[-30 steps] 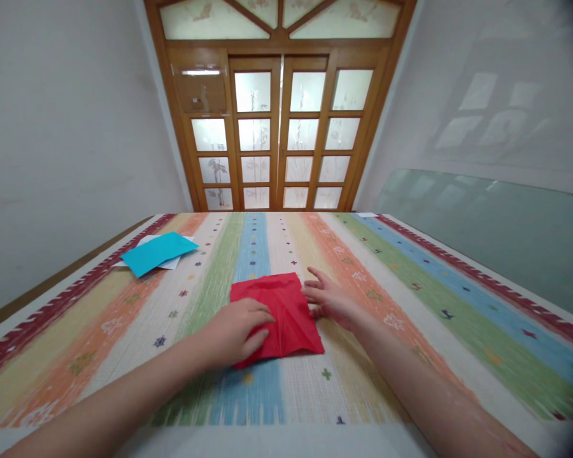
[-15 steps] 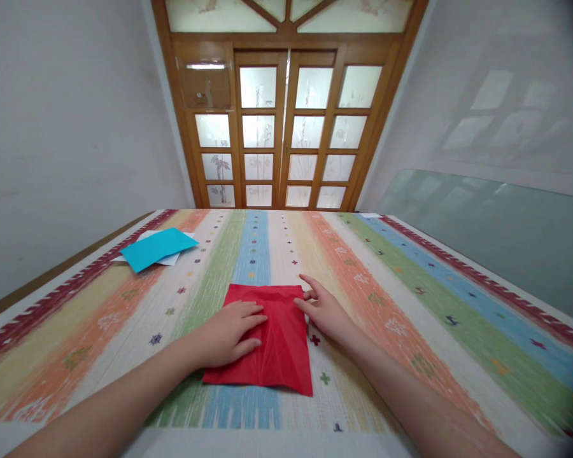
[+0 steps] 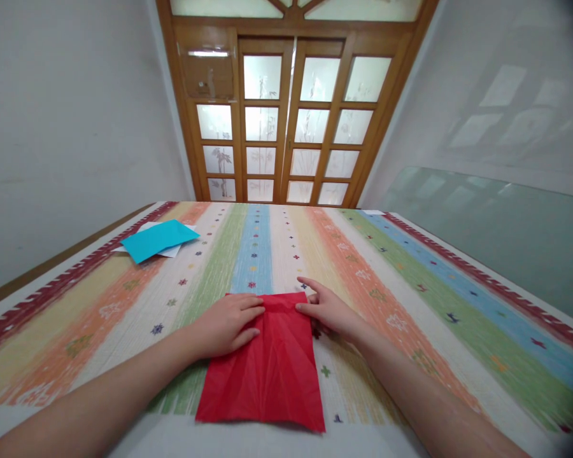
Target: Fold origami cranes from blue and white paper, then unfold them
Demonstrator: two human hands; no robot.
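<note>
A creased red paper sheet [image 3: 267, 369] lies flat on the striped tablecloth [image 3: 410, 299], close to the near edge. My left hand [image 3: 226, 323] rests palm down on the sheet's far left part, fingers spread slightly. My right hand [image 3: 327, 310] touches the sheet's far right corner with its fingertips, the rest of the hand resting on the cloth beside it. Neither hand grips the paper.
A turquoise paper sheet [image 3: 157, 239] lies over white sheets at the far left of the table. A wooden door with frosted panes [image 3: 286, 121] stands behind the table. A glass panel [image 3: 496, 229] leans along the right wall.
The red sheet has been turned square and slid toward me, reaching close to the table's near edge. Both hands moved with it and sit at its far end.
</note>
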